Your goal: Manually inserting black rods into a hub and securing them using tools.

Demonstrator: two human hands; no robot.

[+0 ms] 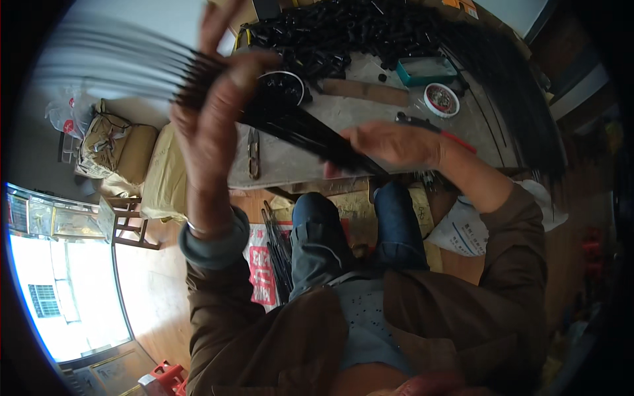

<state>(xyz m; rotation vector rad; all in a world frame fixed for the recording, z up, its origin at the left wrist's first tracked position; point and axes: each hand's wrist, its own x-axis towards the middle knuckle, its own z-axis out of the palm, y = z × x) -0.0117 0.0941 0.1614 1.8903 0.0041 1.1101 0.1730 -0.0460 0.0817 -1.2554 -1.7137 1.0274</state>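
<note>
Left hand: while the rods blur at left, my fingers clamp them.
Right hand: my fingers clamp them too.
Scissors: on the table.

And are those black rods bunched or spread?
Both: the black rods fan apart beyond the left hand, yet lie bunched between it and the right hand.

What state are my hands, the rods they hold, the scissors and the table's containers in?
Bundle of thin black rods: held slanting, left end splayed and blurred
Left hand: closed around the bundle
Right hand: closed on the bundle's lower end
Scissors: lying on the table, apparently shut
White-rimmed bowl: open, holding small black parts
White tub: open, holding small pieces
Teal box: open, contents unclear
</note>
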